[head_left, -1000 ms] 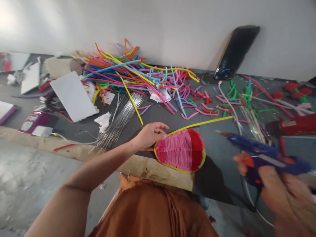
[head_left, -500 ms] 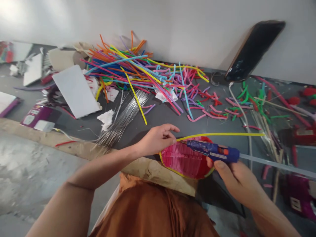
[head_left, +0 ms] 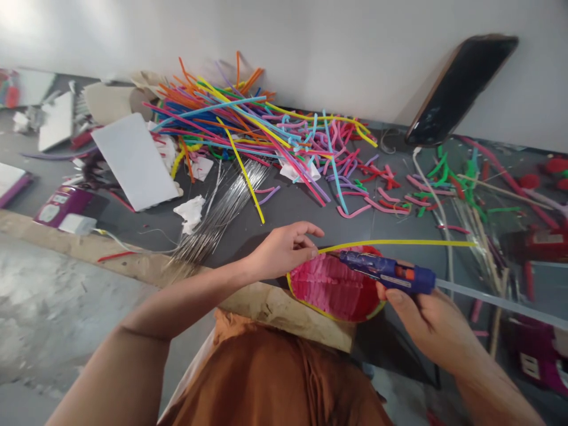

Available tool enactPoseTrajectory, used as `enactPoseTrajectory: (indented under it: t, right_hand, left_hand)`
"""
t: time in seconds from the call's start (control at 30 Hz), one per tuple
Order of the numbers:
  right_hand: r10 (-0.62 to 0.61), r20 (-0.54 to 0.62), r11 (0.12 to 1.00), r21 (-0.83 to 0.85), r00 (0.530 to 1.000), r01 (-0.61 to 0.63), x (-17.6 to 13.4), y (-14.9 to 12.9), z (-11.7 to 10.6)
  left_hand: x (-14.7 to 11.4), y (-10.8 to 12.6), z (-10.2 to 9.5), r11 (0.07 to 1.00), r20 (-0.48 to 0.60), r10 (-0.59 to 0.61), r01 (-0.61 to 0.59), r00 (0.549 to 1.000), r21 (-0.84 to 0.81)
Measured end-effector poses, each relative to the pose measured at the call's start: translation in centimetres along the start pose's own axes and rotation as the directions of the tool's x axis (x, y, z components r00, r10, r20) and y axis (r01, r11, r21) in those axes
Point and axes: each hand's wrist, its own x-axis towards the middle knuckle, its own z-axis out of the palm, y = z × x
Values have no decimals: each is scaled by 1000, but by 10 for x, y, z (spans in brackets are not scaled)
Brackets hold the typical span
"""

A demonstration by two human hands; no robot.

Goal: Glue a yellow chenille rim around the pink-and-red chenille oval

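Note:
In my right hand [head_left: 428,322] is a blue glue gun [head_left: 384,271], its nozzle pointing left and a long clear glue stick [head_left: 497,302] coming out of its back. Below the nozzle lies a rounded pink and red piece [head_left: 328,290] with a yellow pipe cleaner along its edge. The free length of that yellow pipe cleaner [head_left: 399,242] stretches off to the right above the table. My left hand [head_left: 290,248] pinches the pipe cleaner against the upper left edge of the piece, close to the nozzle tip.
A heap of colourful pipe cleaners [head_left: 231,124] lies at the back, with a bundle of thin wires [head_left: 222,207] before it. A phone [head_left: 459,89] leans on the wall, its white cable [head_left: 437,204] running forward. At left are a white box [head_left: 135,163] and a charger [head_left: 77,223].
The glue gun has shifted slightly to the right along the edge of the pink piece. My left hand stays nearly in place on the yellow pipe cleaner.

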Motion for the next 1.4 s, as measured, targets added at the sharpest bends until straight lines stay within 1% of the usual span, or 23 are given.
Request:
enactPoseTrajectory:
  t: [0.27,0.4,0.77,0.9,1.07,1.17,1.23,1.33,1.4]
  right_hand:
    - [58,36,998,15,998,-59,-1,0,-2]
    - [77,23,997,28,997,-77,-1,1,-2]
    - [49,-27,999,-18,998,-50,-6,6,-1]
    - [46,-18,999,-14,999,-46,-8,10,-2]
    - [57,-36,998,-36,998,-58,-10,13,-3]
    - [42,-46,996,-72,998,-45,-14,19,-4]
    - [16,-69,992,-125,997,-25,-20,26,-6]
    - [-44,-132,960,-280,990,5,-30,45,-10]
    - [-54,-142,928,-373,988,-3,-37,61,-15]
  left_hand:
    - [0,0,1,1000,-13,1,0,1000,26]
    - [1,0,1,1000,-13,5,-4,1000,29]
    - [1,-3,1,1000,-11,0,0,1000,8]
    - [0,-2,1,1000,-8,-7,7,1000,3]
    - [1,-3,3,1000,-13,-9,9,1000,-7]
    - [1,-5,3,1000,-17,-11,11,1000,2]
    - [1,-6,3,1000,-21,-18,18,1000,8]
    - [0,-7,-1,1000,-40,-30,29,999,-10]
    - [0,-7,-4,998,-58,-49,47,997,-31]
